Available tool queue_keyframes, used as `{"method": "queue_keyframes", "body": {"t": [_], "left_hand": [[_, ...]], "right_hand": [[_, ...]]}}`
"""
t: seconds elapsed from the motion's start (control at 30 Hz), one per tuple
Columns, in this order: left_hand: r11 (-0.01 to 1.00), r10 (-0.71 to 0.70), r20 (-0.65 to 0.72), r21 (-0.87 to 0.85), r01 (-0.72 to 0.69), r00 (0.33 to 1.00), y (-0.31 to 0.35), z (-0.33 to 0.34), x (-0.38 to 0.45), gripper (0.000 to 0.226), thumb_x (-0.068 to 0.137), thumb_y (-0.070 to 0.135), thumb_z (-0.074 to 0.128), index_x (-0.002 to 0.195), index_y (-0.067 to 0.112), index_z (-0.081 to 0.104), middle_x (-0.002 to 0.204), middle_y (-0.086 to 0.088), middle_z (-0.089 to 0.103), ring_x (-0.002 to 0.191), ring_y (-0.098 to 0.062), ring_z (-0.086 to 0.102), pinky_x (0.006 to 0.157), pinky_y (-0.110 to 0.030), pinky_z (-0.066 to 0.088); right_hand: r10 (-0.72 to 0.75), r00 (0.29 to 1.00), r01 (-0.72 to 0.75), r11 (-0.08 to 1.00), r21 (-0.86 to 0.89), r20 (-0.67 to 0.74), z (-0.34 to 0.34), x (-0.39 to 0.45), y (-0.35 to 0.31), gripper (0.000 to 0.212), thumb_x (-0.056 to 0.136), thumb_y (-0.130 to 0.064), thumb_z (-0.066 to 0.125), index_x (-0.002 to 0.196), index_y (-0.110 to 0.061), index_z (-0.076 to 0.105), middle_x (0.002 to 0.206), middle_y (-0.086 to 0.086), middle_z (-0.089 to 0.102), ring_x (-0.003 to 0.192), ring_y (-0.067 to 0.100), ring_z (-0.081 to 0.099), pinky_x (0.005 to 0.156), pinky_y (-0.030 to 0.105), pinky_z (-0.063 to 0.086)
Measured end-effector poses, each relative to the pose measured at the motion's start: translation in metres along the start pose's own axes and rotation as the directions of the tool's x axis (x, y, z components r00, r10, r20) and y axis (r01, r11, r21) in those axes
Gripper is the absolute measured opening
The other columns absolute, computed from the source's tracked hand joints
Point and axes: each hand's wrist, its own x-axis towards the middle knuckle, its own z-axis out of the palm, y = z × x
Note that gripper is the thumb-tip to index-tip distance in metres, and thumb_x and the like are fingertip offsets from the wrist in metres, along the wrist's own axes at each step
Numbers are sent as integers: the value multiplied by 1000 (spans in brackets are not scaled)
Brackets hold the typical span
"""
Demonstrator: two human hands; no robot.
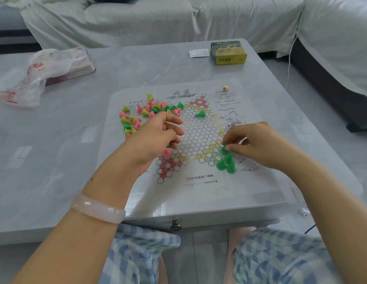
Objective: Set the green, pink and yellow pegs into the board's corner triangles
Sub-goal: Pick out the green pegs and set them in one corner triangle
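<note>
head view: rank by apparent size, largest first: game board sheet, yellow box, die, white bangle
1. game board sheet
2. white bangle, though it sits much nearer the camera, so its rank over the box is unsure
3. yellow box, at the table's far end
4. die, clearly smallest

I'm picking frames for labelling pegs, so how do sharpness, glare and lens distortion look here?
Head view: soft, even daylight with faint shadows; the glossy table shows pale reflections but no harsh glare. The board print and loose pegs are fairly sharp, though the small text is unreadable. Wide-angle bending shows at the edges. The left hand hides some pegs; the right hand pinches a green peg.
</note>
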Motion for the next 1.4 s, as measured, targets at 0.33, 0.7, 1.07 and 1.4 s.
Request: {"method": "queue_keyframes", "body": {"t": [0.33,0.7,1.07,1.4], "left_hand": [[995,-36,-284,-97,8,958,-1,-25,16,37,84,-12,33,83,19,53,84,-2,58,62,-10,44,56,-21,39],[673,214,-223,740,22,951,-19,-30,22,19,87,20,56,103,16,65,99,-1,53,92,-19,50,75,-29,39],[584,148,-238,804,110,960,-27,-46,25,29,88,10,51,112,20,63,114,-5,63,92,-23,56,80,-35,44],[604,150,-256,789,117,955,-28,-42,28,21,86,7,52,102,13,64,99,-6,65,78,-18,49,71,-29,39]], "right_hand": [[-7,999,7,1000,-4,32,-1,-2,1,9,81,-16,64,86,-23,66,80,-14,64,75,-7,56,73,1,40],[0,999,0,1000,-12,45,-1,-1,1,12,81,-16,64,89,-24,66,84,-12,65,76,-7,56,73,0,39],[10,996,-11,1000,7,89,-8,-7,1,24,84,-16,61,104,-28,62,84,-23,57,81,-7,56,76,-2,39],[29,997,-30,999,23,68,-10,-9,3,23,85,-19,59,106,-27,61,87,-17,59,83,-6,56,74,-1,41]]}}
